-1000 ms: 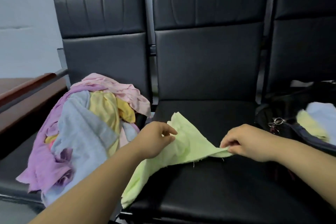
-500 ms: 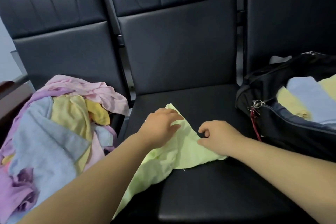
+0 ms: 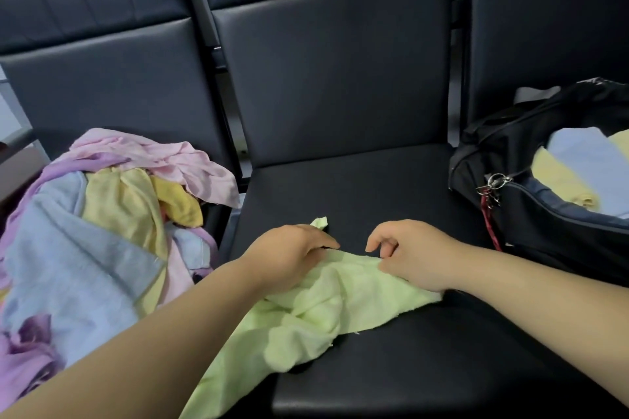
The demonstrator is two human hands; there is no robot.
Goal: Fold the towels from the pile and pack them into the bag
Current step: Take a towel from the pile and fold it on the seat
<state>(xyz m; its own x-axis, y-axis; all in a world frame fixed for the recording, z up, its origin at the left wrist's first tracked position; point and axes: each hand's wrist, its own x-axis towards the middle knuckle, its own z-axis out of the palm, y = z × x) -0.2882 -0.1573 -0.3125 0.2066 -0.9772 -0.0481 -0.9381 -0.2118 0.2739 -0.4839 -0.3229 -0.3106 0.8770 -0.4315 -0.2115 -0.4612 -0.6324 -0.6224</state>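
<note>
A light green towel (image 3: 316, 309) lies crumpled on the middle black seat (image 3: 391, 201), one end hanging over the front edge. My left hand (image 3: 289, 255) presses on its upper left part, with a corner poking out beyond the fingers. My right hand (image 3: 408, 252) pinches its upper edge a short way to the right. A pile of towels (image 3: 102, 221) in pink, purple, blue and yellow covers the left seat. The open black bag (image 3: 544, 214) sits on the right seat with folded blue and yellow towels (image 3: 578, 167) inside.
Three black padded seats stand in a row with tall backrests (image 3: 340, 61). A key ring with a red cord (image 3: 492, 194) hangs from the bag's zipper. A brown wooden surface (image 3: 17, 163) shows at the far left.
The view has tilted down and shifted right. Both hands have drawn the green towel closer to me and bunched it; my right hand now pinches its upper edge.
</note>
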